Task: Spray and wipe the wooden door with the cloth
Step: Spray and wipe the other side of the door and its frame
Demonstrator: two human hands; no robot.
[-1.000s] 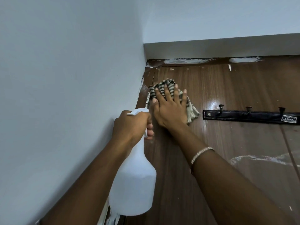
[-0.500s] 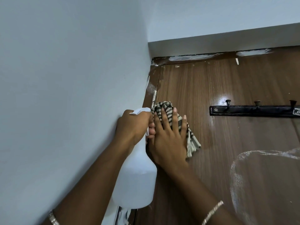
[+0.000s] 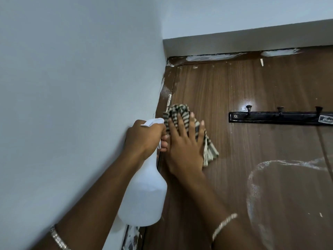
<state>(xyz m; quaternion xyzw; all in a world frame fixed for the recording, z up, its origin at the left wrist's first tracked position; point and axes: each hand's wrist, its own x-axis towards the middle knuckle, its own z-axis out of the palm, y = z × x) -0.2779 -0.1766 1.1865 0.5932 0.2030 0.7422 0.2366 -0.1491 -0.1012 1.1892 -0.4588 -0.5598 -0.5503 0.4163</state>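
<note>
One wooden door (image 3: pixel 234 83) fills the right side of the corner, its grain running straight up and down, hinged on the side next to the pale wall (image 3: pixel 72 87). One cloth (image 3: pixel 177 110), striped dark and cream, is bunched against the door's upper left area, just beside the metal hinge (image 3: pixel 169 101). Its long axis slants from the hinge down and to the right, with the loose folded end pointing lower right.

The right hand (image 3: pixel 183 147) lies flat over the cloth, fingers straight and spread, tips pointing up the door, pressing the cloth to the wood. The left hand (image 3: pixel 144 138) is curled tightly round the neck of the single white spray bottle (image 3: pixel 144 195), fingers wrapped at the trigger. The bottle hangs nearly upright, head at the top and broad base toward the floor, leaning a little; its spray head points toward the hinge edge and nearly meets the cloth. The two hands touch side by side.

Each wrist wears one pale bracelet, two in all (image 3: pixel 57 239) (image 3: pixel 224 225). To the right of the cloth, well apart from it, one black hook rail (image 3: pixel 279 119) lies level across the door with three hooks showing. Below it a whitish ring-shaped smear (image 3: pixel 252 186) marks the wood, and white paint patches (image 3: pixel 212 57) sit along the top of the frame.
</note>
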